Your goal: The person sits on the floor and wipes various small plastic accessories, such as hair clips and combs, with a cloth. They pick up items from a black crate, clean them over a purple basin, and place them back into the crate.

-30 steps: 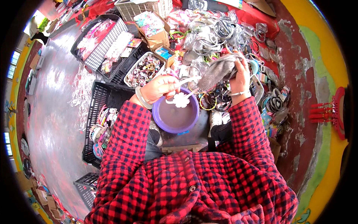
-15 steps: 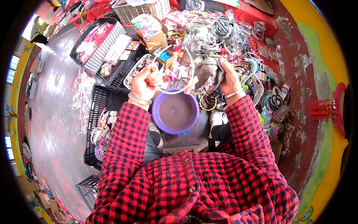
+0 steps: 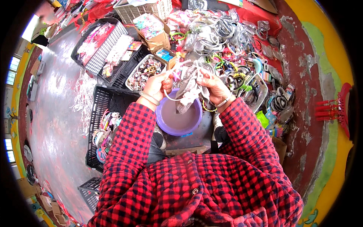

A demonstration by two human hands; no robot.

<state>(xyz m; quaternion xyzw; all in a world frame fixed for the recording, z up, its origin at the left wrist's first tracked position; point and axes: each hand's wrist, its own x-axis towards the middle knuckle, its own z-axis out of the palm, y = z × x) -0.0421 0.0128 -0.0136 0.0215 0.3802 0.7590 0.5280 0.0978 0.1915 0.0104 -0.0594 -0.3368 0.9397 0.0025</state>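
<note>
Head view: white hoop and grey cloth, held above a purple basin

Item one, white hoop (image 3: 171, 99): slim, smooth, apparently plastic; bent in a curve and accompanied by a white ornament (image 3: 191, 96) of petal-like, ruffled outline; located between the two hands, over the far part of the basin; left hand (image 3: 156, 87) had thumb and fingers pinched together on the band, presumably to steady it; pale bangle (image 3: 149, 99) on that wrist.

Item two, grey cloth (image 3: 185, 80): limp, creased, soft-looking; lower end drooped above the basin; right hand (image 3: 214, 89) had its fingers clamped on the cloth, bunched close to the ornament; whether they also gripped the hoop beneath, could not be told.

Item three, purple basin (image 3: 177, 132): round, smooth-rimmed, holding cloudy, greyish liquid; stood between the shoes (image 3: 160, 139), probably so that it lay within easy reach and caught drips.

Surroundings: black crate (image 3: 93, 123), lattice-walled, at the left, containing assorted headbands (image 3: 107, 128), perhaps kept apart from the main heap; white basket of hair ties (image 3: 147, 72), small and many-coloured, beyond the left hand; clear-wrapped hoops (image 3: 226, 29), glossy and tangled, in the heap ahead; cardboard box (image 3: 156, 42), open-topped, beside them.
</note>
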